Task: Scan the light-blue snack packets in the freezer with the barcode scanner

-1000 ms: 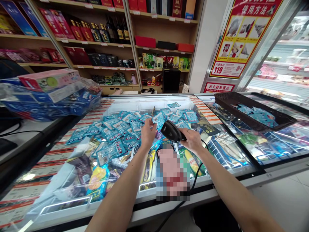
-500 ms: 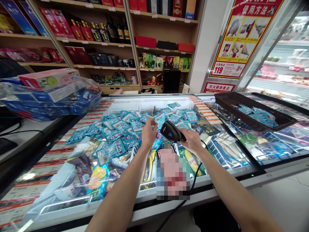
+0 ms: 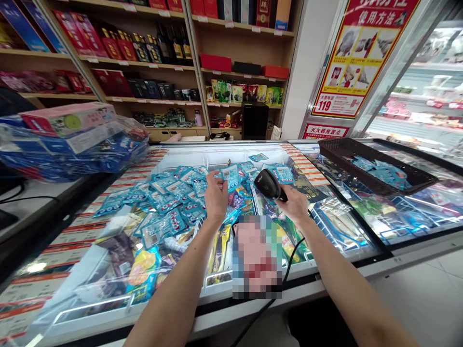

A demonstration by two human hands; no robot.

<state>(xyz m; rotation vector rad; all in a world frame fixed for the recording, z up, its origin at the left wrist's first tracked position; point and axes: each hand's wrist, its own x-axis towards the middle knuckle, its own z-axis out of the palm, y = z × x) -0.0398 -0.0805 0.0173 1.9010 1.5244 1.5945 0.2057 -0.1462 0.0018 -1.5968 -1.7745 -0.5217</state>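
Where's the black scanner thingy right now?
In the head view, the black barcode scanner is in the person's right hand, just right of the light-blue packet held in the left hand.

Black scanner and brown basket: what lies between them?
In the head view, blue packets, then a strip of orange-and-white labels, lie between black scanner and brown basket.

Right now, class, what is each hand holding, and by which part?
The right hand holds the black handheld barcode scanner by its handle; the left hand holds a light-blue printed packet by its left edge, as pictured.
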